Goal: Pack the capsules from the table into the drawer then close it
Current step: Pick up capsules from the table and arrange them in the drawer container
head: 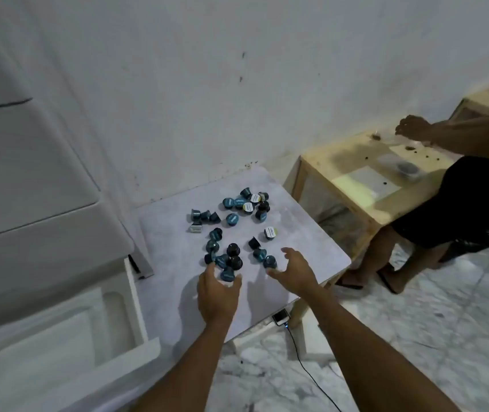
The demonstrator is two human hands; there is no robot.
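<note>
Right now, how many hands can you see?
3: the left hand and right hand at the nearest capsules, plus another person's hand over the wooden table. That person's other hand is hidden.

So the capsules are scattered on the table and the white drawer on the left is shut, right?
Not quite. The capsules are scattered on the table, but the head view shows the white drawer on the left pulled open, with no capsules visible inside.

Dim, bluish light, soft overall blur, wide-angle bending at the edges, faint shadows under both forearms.
</note>
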